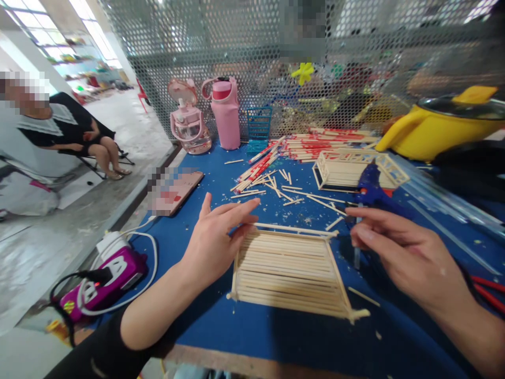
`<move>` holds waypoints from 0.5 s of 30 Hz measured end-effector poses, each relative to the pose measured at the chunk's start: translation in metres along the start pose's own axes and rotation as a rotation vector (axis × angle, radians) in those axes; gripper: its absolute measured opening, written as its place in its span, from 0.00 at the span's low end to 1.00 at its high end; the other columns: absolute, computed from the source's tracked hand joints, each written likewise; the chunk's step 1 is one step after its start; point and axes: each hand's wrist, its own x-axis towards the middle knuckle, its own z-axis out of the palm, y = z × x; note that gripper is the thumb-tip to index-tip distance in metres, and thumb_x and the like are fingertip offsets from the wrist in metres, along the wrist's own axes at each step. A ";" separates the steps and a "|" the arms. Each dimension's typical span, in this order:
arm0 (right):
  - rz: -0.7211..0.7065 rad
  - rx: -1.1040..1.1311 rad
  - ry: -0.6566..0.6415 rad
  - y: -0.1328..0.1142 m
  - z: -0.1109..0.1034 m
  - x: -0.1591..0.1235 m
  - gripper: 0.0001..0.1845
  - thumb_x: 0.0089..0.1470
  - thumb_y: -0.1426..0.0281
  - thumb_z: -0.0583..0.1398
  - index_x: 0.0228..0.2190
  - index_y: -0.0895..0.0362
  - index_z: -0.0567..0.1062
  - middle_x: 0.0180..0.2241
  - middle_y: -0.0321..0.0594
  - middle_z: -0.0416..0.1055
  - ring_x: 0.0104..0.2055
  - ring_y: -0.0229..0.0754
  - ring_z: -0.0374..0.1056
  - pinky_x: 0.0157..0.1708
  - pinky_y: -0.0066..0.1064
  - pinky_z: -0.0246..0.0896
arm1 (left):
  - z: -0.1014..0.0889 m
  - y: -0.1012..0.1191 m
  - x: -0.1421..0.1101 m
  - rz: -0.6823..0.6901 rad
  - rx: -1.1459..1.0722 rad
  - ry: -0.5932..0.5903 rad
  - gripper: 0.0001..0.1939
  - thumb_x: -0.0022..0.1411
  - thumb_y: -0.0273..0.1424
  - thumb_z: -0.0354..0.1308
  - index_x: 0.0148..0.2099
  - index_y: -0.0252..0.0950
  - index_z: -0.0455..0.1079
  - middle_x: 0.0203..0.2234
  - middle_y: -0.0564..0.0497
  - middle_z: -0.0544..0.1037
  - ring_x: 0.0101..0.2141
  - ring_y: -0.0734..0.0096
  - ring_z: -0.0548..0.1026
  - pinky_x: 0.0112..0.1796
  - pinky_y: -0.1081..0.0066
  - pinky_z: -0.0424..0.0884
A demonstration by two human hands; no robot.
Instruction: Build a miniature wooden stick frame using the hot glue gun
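Note:
A flat panel of wooden sticks (290, 268) lies on the blue table in front of me, its sticks side by side inside a stick frame. My left hand (221, 237) pinches its far left corner between thumb and forefinger, other fingers spread. At the panel's right, my right hand (406, 252) has thumb and forefinger drawn together over a translucent glue stick (357, 259); whether they grip it is unclear. Just beyond them is a blue glue gun (373, 187). A small stick-built frame box (347, 176) stands behind the gun.
Loose sticks (276, 184) and red-wrapped bundles (323, 143) lie at the back. Two pink bottles (226, 116) stand by the perforated metal screen. At left are a phone (177, 195) and a purple power strip (114, 279); at right, a yellow pot (445, 129). Someone sits far left.

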 end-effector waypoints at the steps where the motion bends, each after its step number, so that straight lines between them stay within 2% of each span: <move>1: -0.009 0.041 0.047 0.000 0.000 0.001 0.15 0.52 0.61 0.61 0.43 0.49 0.76 0.26 0.34 0.71 0.27 0.34 0.66 0.28 0.25 0.61 | 0.001 -0.001 -0.001 0.001 0.003 0.006 0.20 0.61 0.24 0.55 0.55 0.44 0.66 0.36 0.55 0.82 0.44 0.67 0.77 0.60 0.42 0.45; 3: -0.004 0.094 0.149 0.001 0.000 0.003 0.13 0.53 0.62 0.60 0.41 0.50 0.75 0.27 0.33 0.71 0.28 0.34 0.66 0.31 0.25 0.61 | 0.002 -0.002 -0.002 0.002 0.010 0.021 0.19 0.61 0.25 0.56 0.53 0.44 0.67 0.37 0.55 0.82 0.43 0.67 0.77 0.60 0.42 0.45; 5: 0.045 0.066 0.169 0.003 0.000 0.006 0.10 0.51 0.62 0.62 0.35 0.52 0.73 0.25 0.33 0.71 0.26 0.34 0.65 0.29 0.25 0.61 | 0.003 -0.003 -0.003 0.010 0.014 0.034 0.18 0.61 0.25 0.56 0.52 0.45 0.68 0.37 0.55 0.82 0.43 0.67 0.77 0.60 0.42 0.46; 9: 0.138 -0.115 -0.010 0.004 0.001 0.009 0.12 0.49 0.58 0.62 0.27 0.55 0.74 0.20 0.34 0.71 0.22 0.36 0.65 0.24 0.26 0.60 | 0.004 -0.004 -0.005 0.027 0.024 0.039 0.16 0.61 0.26 0.56 0.51 0.45 0.69 0.38 0.56 0.82 0.43 0.66 0.78 0.60 0.43 0.48; 12: 0.094 -0.231 -0.134 0.001 0.004 0.007 0.11 0.51 0.60 0.61 0.28 0.55 0.78 0.25 0.36 0.76 0.26 0.39 0.70 0.29 0.29 0.64 | 0.004 -0.005 -0.005 0.037 0.040 0.034 0.15 0.61 0.27 0.56 0.50 0.46 0.70 0.40 0.55 0.81 0.44 0.66 0.78 0.60 0.43 0.48; 15: 0.023 -0.294 -0.201 -0.001 0.006 0.004 0.10 0.52 0.63 0.60 0.30 0.53 0.80 0.30 0.35 0.79 0.32 0.41 0.73 0.37 0.30 0.66 | 0.005 -0.006 -0.006 0.049 0.045 0.045 0.14 0.62 0.28 0.56 0.49 0.47 0.71 0.40 0.55 0.81 0.43 0.66 0.78 0.60 0.43 0.48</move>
